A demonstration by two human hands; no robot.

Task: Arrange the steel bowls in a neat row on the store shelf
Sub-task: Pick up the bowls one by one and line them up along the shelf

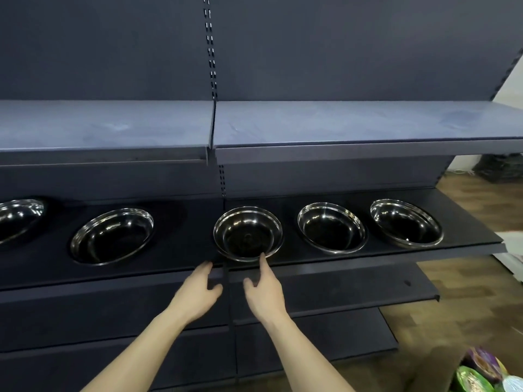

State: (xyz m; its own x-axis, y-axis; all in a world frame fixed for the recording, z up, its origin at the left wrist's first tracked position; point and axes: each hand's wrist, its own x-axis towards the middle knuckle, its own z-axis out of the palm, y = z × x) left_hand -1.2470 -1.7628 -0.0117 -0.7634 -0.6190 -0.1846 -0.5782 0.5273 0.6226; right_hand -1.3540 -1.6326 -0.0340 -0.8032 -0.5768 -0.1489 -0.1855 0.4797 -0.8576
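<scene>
steel bowls sit in a row on the dark shelf; likely light, rigid, slick, so take the middle one by opposite rim edges; left hand open, empty; right hand open, fingertip touching its rim.

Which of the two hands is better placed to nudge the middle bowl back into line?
Probably the right hand: its fingertip already reaches the front rim of the middle bowl. The left hand is open lower, at the shelf edge, apart from the bowl.
</scene>
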